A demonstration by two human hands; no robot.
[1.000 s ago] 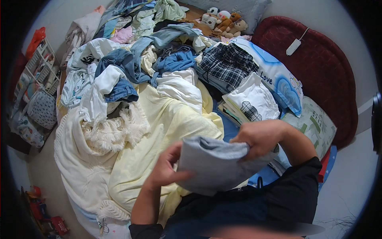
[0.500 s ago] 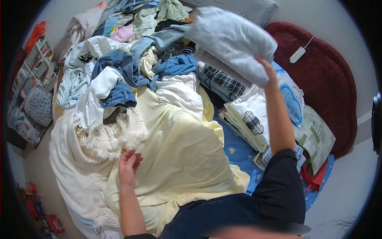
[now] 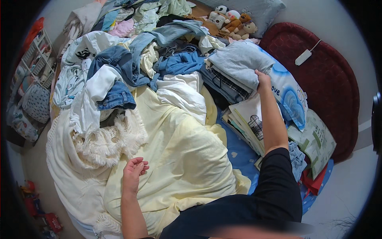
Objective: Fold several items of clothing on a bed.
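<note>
A folded light grey-blue garment (image 3: 240, 61) lies on top of a stack of folded clothes, which includes a dark plaid piece (image 3: 225, 81). My right hand (image 3: 262, 81) grips its right edge, with the thumb on top and the other fingers partly hidden. My left hand (image 3: 134, 172) hovers palm up over the pale yellow blanket (image 3: 183, 159), its fingers loosely bent and holding nothing. Just beyond it is a cream fringed throw (image 3: 99, 147). Nearer to me than the stack sits a second pile of folded shirts (image 3: 244, 113), the top one white with a plaid motif.
Loose jeans (image 3: 115, 65) and shirts form a heap at the far left. Soft toys (image 3: 232, 24) sit at the back. A blue-and-white pillow (image 3: 292, 93), a green-white bag (image 3: 318, 139) and a dark red headboard (image 3: 326, 83) are at the right. A white rack (image 3: 41, 59) stands left.
My right hand has brought the grey-blue garment down onto the stack, uncovering the soft toys behind. My left hand has shifted slightly right and nearer to me, still empty.
</note>
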